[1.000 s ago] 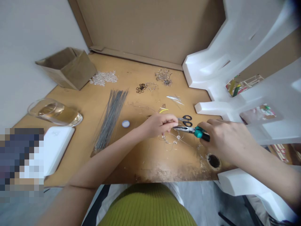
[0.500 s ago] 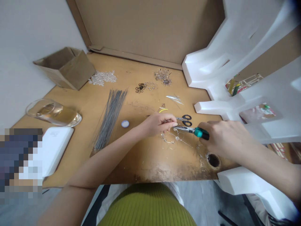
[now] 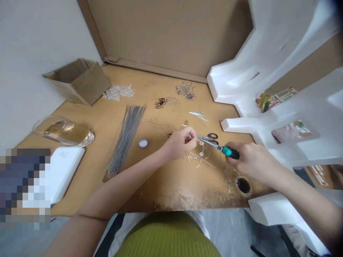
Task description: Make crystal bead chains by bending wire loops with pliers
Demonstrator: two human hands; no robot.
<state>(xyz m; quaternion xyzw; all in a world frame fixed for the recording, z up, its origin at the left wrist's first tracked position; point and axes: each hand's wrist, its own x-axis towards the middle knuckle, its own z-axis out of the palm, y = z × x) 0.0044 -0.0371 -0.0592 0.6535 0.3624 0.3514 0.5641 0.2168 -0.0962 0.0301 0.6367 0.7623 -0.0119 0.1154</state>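
My left hand is closed in a pinch on a thin wire piece strung with clear beads, which dangles in loops below the fingers. In my right hand are pliers with black and teal handles. Their long jaws point left and reach the wire beside my left fingertips. Whether the jaws grip the wire I cannot tell. Scissors with black handles lie on the table just behind the jaws, partly hidden.
A bundle of grey wires lies left of my hands, near a small round white lid. Farther back are clear beads, black rings and finished-looking wire bits. A glass and cardboard box stand left; white foam borders the right.
My left hand has turned, its fingers curling more, and now covers the yellow piece behind it. The pliers tilt more steeply up to the left. The beaded wire has swung round.
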